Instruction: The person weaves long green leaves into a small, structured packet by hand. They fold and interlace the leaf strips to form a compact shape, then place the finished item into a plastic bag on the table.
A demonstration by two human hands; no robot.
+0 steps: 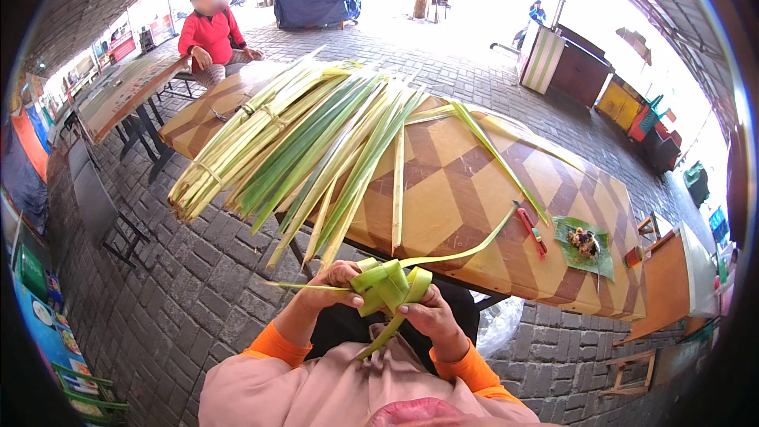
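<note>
Between my two hands, just off the table's near edge, is a half-woven pouch of green palm leaf strips (pixel 383 286), with loose strip ends trailing left, down and up over the table. My left hand (pixel 334 288) pinches its left side, thumb in front. On the right side, my right hand (pixel 427 315) grips a looped strip between thumb and fingers. Long palm leaves (pixel 316 138), green and pale yellow, lie in a wide pile on the patterned table (pixel 443 190), some tied in bundles. A red cutter knife (pixel 530 231) rests at the table's right.
Right of the knife, some food lies on a green leaf (pixel 583 247) near a small brown cup (pixel 633 256). A person in red (pixel 212 35) sits at the far left beside another long table (pixel 130 95). A wooden bench (pixel 632 372) stands on the paving at right.
</note>
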